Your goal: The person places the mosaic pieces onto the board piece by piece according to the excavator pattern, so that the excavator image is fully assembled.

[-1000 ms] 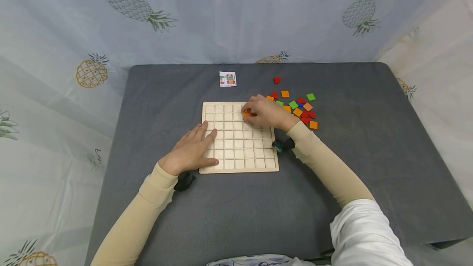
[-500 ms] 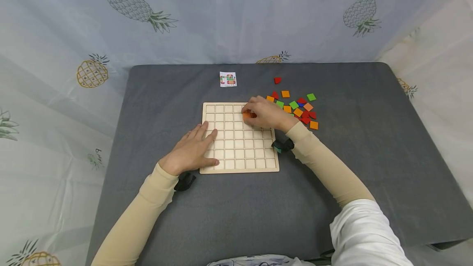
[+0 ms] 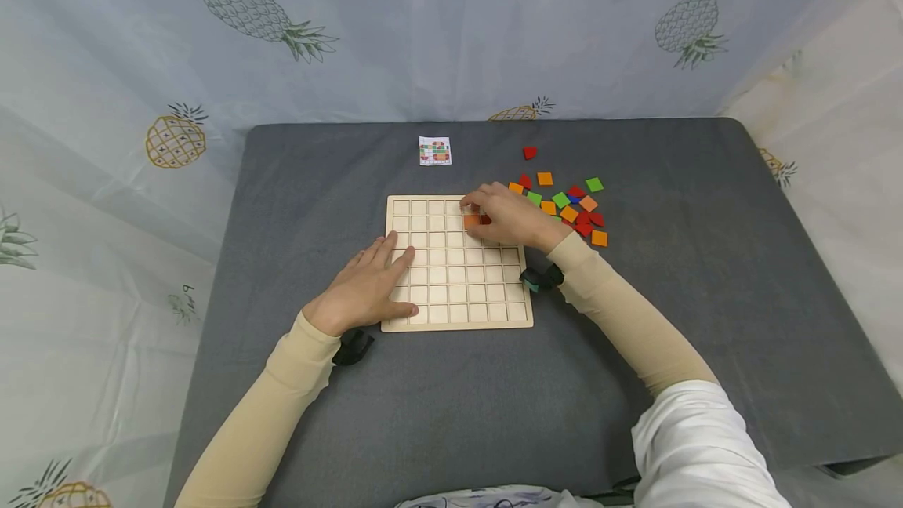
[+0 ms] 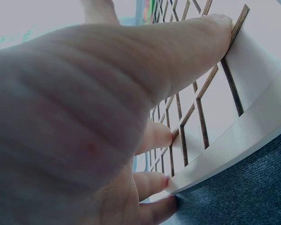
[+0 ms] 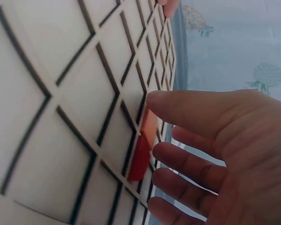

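Observation:
A pale wooden grid board (image 3: 455, 293) lies on the table. My left hand (image 3: 363, 286) rests on its left edge with fingers spread; the left wrist view shows the thumb (image 4: 192, 51) stretched over the cells and other fingertips at the rim. Over the upper right of the board is my right hand (image 3: 511, 214). Its thumb and forefinger stand apart on either side of an orange square tile (image 3: 471, 222), which lies in a cell. Beside that tile sits a red tile (image 5: 139, 159), partly covered by the hand in the head view.
Several loose orange, green, red and blue tiles (image 3: 568, 214) lie right of the board, with one red tile (image 3: 529, 153) farther back. A small card with a coloured pattern (image 3: 435, 151) lies behind the board. A pineapple-print curtain (image 3: 451, 30) hangs behind the table.
My right forefinger has lifted away from the orange tile, and more of the tile shows between finger and thumb. My left hand has stayed in place.

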Motion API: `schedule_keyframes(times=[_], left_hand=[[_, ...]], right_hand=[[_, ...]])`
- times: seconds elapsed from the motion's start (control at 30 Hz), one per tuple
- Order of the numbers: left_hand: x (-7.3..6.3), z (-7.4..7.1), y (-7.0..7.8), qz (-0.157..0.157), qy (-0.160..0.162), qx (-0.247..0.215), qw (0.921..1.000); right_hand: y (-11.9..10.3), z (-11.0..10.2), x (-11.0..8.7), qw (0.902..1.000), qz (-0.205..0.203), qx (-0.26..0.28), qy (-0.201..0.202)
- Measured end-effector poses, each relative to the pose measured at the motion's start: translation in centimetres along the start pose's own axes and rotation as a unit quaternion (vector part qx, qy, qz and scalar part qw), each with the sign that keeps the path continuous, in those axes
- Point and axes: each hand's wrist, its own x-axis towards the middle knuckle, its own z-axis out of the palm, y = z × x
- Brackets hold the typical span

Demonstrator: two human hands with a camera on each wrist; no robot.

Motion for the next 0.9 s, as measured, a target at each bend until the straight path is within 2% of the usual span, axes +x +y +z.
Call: schedule_keyframes(times=[0.3,0.53,0.73,0.9], left_hand=[[-0.1,0.0,-0.1,-0.002,0.002,0.004,1.0],[-0.1,0.0,0.0,-0.001,0.002,0.005,1.0],[-0.1,0.0,0.1,-0.002,0.002,0.002,1.0],[0.0,0.0,0.1,-0.001,0.003,0.004,1.0]], right_hand=[[1.8,-3.2,-0.5,0.9982,0.022,0.053,0.018],[4.2,-5.6,-0.6,0.9941,0.068,0.076,0.038],[6.5,-6.8,0.1,0.9915,0.107,0.055,0.05],[7.7,-7.4,0.9,0.9894,0.136,0.037,0.036]])
